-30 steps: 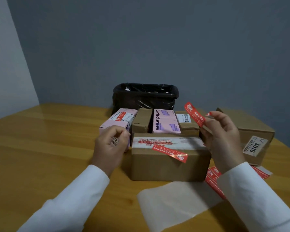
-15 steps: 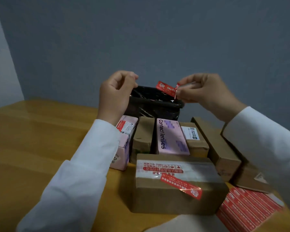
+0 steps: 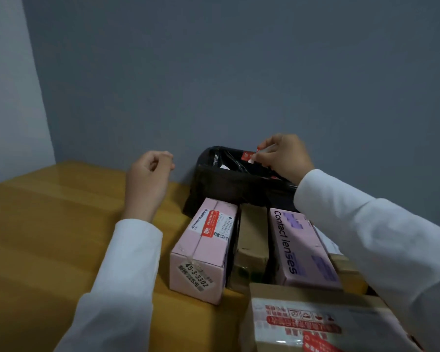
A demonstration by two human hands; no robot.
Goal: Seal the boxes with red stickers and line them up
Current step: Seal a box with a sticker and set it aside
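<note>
My right hand (image 3: 283,156) hovers over the black-lined bin (image 3: 229,184) and pinches a small red sticker (image 3: 248,156) with a white strip at its end. My left hand (image 3: 149,179) hangs in the air left of the bin, fingers curled, holding nothing. Below stand a pink box (image 3: 203,250), a narrow brown box (image 3: 252,247) and a lilac "Contact lenses" box (image 3: 300,250) side by side. A larger brown box (image 3: 315,323) with red-printed tape and a red sticker on top lies nearest me.
The wooden table (image 3: 48,237) stretches out to the left. The bin stands against the grey wall behind the row of boxes. My right sleeve (image 3: 381,237) covers the boxes further right.
Both hands have dropped lower toward the bin. My left hand has moved away to the left. The red sticker is now down at the bin's opening in my right hand. The view has moved closer.
</note>
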